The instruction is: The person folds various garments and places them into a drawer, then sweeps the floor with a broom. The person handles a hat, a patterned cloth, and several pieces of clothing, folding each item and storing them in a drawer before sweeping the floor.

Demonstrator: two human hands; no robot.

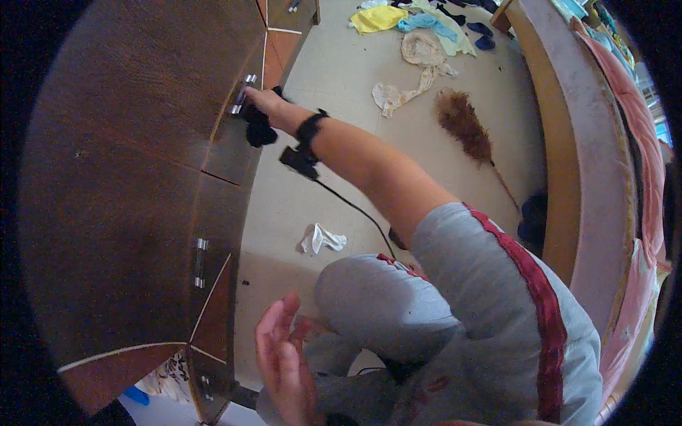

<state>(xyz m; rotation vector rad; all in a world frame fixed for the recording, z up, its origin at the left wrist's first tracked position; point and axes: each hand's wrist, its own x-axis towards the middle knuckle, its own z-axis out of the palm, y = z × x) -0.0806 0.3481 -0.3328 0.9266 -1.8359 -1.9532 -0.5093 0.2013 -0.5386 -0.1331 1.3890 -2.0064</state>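
Observation:
My right hand (265, 106) is at the upper metal handle (238, 106) of a dark brown wooden cabinet (122, 175), its fingers curled on the handle. A bunched black cloth item (259, 129) hangs below that hand; whether the fingers pinch it is hard to see. On my right forearm sits a black strap with a small box (299, 162) and a cable. My left hand (285, 351) is raised at the lower middle, holding nothing, its fingers slightly curled and apart. Between the cabinet and my bent knee, a crumpled white cloth (324, 239) lies on the floor.
A lower handle (200, 263) is on the cabinet front. A brown feather duster (466, 128) lies on the floor before a bed frame (554, 149). Farther off are a yellow cloth (378, 19), a blue cloth (426, 24), patterned cloth (399, 96) and dark slippers (484, 41).

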